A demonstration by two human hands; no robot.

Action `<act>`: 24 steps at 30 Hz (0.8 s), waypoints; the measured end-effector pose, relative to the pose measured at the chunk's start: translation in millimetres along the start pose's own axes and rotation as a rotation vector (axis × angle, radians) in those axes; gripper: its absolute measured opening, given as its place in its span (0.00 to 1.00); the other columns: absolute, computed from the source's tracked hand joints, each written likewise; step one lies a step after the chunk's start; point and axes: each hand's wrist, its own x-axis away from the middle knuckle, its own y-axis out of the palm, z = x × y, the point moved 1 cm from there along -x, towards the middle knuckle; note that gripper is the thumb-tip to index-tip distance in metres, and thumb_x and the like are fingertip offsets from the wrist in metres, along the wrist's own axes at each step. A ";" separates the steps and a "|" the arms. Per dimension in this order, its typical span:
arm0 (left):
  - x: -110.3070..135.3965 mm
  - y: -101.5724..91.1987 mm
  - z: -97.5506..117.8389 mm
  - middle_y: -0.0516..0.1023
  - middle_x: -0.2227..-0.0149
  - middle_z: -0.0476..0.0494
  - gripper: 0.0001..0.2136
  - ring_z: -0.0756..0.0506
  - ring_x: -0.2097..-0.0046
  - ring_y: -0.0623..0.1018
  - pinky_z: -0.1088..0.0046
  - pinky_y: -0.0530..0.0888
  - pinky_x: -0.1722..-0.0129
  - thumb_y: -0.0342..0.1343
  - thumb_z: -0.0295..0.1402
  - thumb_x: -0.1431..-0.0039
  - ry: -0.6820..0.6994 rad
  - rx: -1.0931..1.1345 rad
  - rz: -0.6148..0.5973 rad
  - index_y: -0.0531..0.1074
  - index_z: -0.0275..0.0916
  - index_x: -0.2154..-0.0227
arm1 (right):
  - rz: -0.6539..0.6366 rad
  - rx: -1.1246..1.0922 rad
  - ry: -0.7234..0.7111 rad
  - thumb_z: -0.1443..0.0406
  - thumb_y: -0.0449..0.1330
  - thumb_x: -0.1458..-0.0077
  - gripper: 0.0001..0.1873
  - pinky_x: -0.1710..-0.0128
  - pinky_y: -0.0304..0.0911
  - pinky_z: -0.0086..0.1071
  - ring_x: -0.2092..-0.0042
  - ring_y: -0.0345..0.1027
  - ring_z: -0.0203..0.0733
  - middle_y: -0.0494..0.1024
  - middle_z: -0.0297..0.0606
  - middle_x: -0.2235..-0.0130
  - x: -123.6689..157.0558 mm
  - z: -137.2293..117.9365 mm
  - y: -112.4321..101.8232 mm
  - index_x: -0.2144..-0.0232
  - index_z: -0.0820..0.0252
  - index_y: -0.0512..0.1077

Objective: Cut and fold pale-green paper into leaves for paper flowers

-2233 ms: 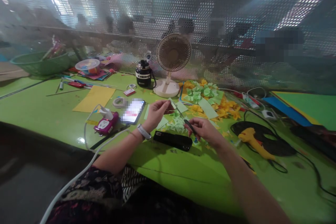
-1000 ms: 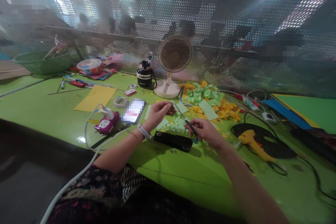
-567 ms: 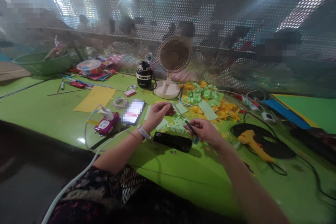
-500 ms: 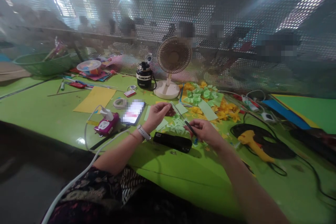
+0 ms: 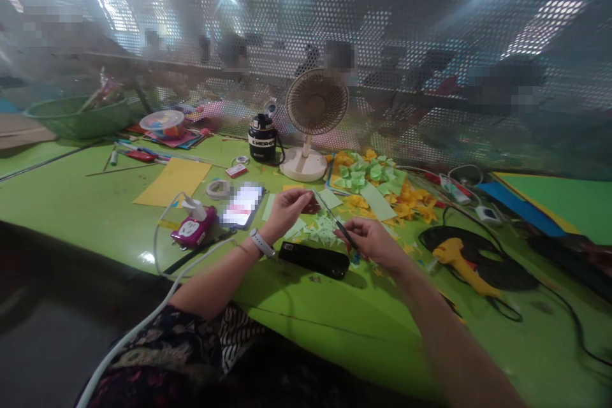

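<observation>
A: What do the hands have?
B: Left hand [image 5: 287,211] pinches a thin pale-green paper strip [image 5: 325,204]; right hand [image 5: 370,242] closes on a slim black tool [image 5: 345,234], both in front of a cream plastic desk fan [image 5: 315,102].
A: Writing?
B: "ENERGY" on the black flask [image 5: 262,138] beside it.

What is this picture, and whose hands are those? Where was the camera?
A person wears a camera on their head, so this picture shows what they see when they look down. There is no robot, just their own two hands. The right hand holds a thin dark tool. The left hand, with a white watch on its wrist, is pinched near the tool's tip, but I can't tell if it holds anything. Below them lie green paper bits on a green table. Nearby are a phone, a fan, yellow paper flowers and a yellow glue gun.
</observation>
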 end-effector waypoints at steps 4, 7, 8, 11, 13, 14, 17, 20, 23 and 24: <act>-0.5 -0.3 -0.6 0.80 0.74 0.44 0.19 0.46 0.72 0.81 0.64 0.80 0.63 0.68 0.48 0.56 -0.008 -0.010 -0.003 0.76 0.34 0.72 | -0.011 -0.006 -0.003 0.43 0.69 0.62 0.28 0.84 0.48 0.27 0.83 0.53 0.27 0.72 0.31 0.80 -0.9 1.5 0.0 0.76 0.60 0.69; 0.1 0.3 0.4 0.80 0.73 0.44 0.19 0.46 0.72 0.81 0.64 0.80 0.63 0.68 0.47 0.55 -0.006 -0.007 -0.005 0.76 0.34 0.72 | -0.021 -0.009 -0.014 0.44 0.69 0.62 0.27 0.84 0.48 0.26 0.83 0.53 0.27 0.73 0.32 0.80 -1.8 2.4 -0.3 0.75 0.61 0.69; 0.5 0.6 1.0 0.80 0.73 0.44 0.19 0.46 0.72 0.81 0.64 0.80 0.63 0.68 0.47 0.55 -0.005 -0.006 -0.007 0.76 0.34 0.72 | -0.021 -0.008 -0.014 0.44 0.69 0.62 0.28 0.84 0.49 0.26 0.83 0.53 0.27 0.73 0.33 0.80 -2.0 2.5 -0.6 0.75 0.61 0.69; 2.0 1.4 2.6 0.79 0.74 0.45 0.19 0.47 0.73 0.80 0.65 0.80 0.64 0.69 0.47 0.56 -0.009 -0.006 -0.014 0.76 0.33 0.73 | -0.013 -0.006 -0.006 0.44 0.70 0.63 0.28 0.84 0.50 0.26 0.82 0.54 0.28 0.73 0.33 0.79 -2.1 2.6 -1.4 0.75 0.61 0.70; 2.3 1.3 2.4 0.79 0.74 0.45 0.19 0.47 0.73 0.80 0.66 0.80 0.64 0.69 0.46 0.57 -0.017 -0.006 -0.015 0.76 0.33 0.73 | -0.012 -0.005 -0.004 0.44 0.70 0.63 0.28 0.84 0.50 0.26 0.82 0.54 0.28 0.73 0.32 0.79 -2.2 2.8 -1.8 0.75 0.61 0.70; 1.9 1.1 1.9 0.80 0.74 0.45 0.18 0.47 0.73 0.80 0.66 0.79 0.64 0.69 0.45 0.57 -0.024 -0.004 -0.018 0.76 0.33 0.73 | -0.013 -0.006 -0.006 0.44 0.70 0.63 0.28 0.84 0.49 0.26 0.83 0.54 0.28 0.73 0.32 0.79 -2.4 3.2 -1.8 0.75 0.61 0.70; -0.9 0.5 -0.1 0.81 0.73 0.43 0.15 0.45 0.70 0.81 0.66 0.79 0.62 0.69 0.41 0.54 -0.080 0.074 0.011 0.76 0.33 0.72 | -0.013 -0.015 -0.013 0.44 0.70 0.62 0.28 0.85 0.48 0.26 0.83 0.52 0.27 0.72 0.32 0.79 -3.3 5.9 -1.4 0.75 0.61 0.70; -3.8 2.3 0.9 0.83 0.63 0.36 0.13 0.43 0.58 0.82 0.67 0.77 0.53 0.59 0.41 0.42 -0.241 0.321 0.058 0.76 0.33 0.66 | -0.046 -0.020 0.004 0.44 0.69 0.60 0.27 0.85 0.46 0.25 0.84 0.52 0.26 0.72 0.31 0.80 -4.8 10.0 0.1 0.74 0.61 0.70; -2.6 7.2 5.8 0.80 0.52 0.28 0.21 0.40 0.48 0.79 0.65 0.73 0.46 0.46 0.44 0.34 -0.440 0.532 0.032 0.75 0.29 0.58 | -0.100 -0.006 0.032 0.45 0.69 0.59 0.26 0.85 0.44 0.25 0.85 0.50 0.26 0.73 0.32 0.80 -5.9 12.0 2.1 0.74 0.61 0.70; -1.5 8.8 7.6 0.79 0.51 0.26 0.23 0.39 0.46 0.78 0.64 0.72 0.44 0.43 0.44 0.33 -0.475 0.572 0.030 0.74 0.28 0.55 | -0.103 0.001 0.040 0.45 0.69 0.59 0.26 0.85 0.44 0.25 0.85 0.50 0.26 0.73 0.32 0.81 -6.1 11.9 2.5 0.74 0.61 0.70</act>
